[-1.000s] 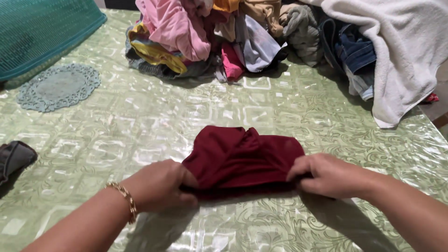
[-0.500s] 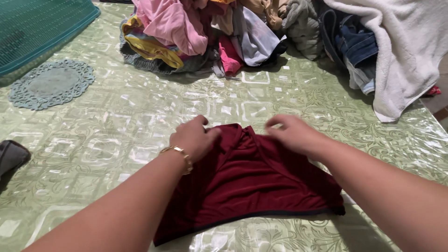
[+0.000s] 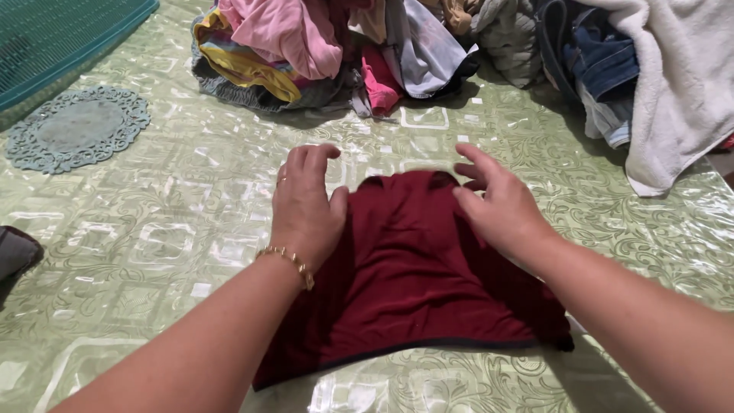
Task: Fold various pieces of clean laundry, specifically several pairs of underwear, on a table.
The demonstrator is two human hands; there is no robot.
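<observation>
A dark red garment [image 3: 417,283] lies spread flat on the green patterned tablecloth [image 3: 153,252] in front of me. My left hand [image 3: 306,205], with a gold bracelet at the wrist, rests palm down on the garment's upper left part, fingers apart. My right hand [image 3: 501,203] lies flat on the upper right part, fingers spread. Neither hand grips the cloth. My forearms cover the garment's lower corners.
A heap of mixed clothes [image 3: 329,46] lies at the far side, with jeans [image 3: 589,61] and a cream towel [image 3: 680,84] at the right. A teal lace doily [image 3: 76,126] and a teal basket [image 3: 53,46] sit at the left. A dark object [image 3: 15,256] lies at the left edge.
The garment was bunched and held at both ends; it now lies spread out flat. Both hands let go, moved to its far edge and now press on it with fingers apart.
</observation>
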